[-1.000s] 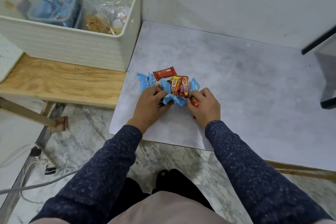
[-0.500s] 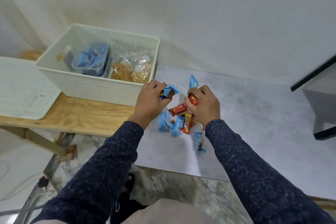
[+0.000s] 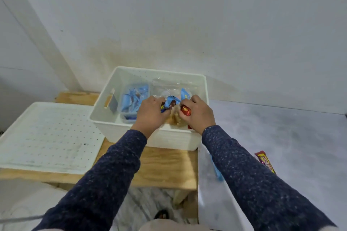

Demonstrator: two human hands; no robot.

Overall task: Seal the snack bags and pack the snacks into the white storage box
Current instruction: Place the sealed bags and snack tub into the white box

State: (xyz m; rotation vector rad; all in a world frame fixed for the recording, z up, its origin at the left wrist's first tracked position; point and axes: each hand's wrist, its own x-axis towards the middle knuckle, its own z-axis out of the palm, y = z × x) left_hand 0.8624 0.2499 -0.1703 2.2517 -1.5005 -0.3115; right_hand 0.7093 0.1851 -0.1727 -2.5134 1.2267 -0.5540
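Both my hands hover over the open white storage box (image 3: 105,116) on the wooden bench. My left hand (image 3: 151,113) grips blue snack packets (image 3: 170,104). My right hand (image 3: 198,112) grips a red-wrapped snack (image 3: 185,110), and a blue packet (image 3: 185,94) sticks up behind its fingers. Inside the box sit a clear tub of blue packets (image 3: 133,97) and a clear bag of snacks (image 3: 169,86). A red and yellow snack bar (image 3: 265,161) lies on the grey table, and a blue packet (image 3: 216,170) shows beside my right sleeve.
The box's white dotted lid (image 3: 48,135) lies flat to the left on the wooden bench (image 3: 165,167). The grey marbled table top (image 3: 281,137) spreads to the right. A white wall rises close behind the box.
Both hands lifted the snacks off the grey table and carried them left and forward over the box. My view has swung up toward the box; some snacks stayed on the table.
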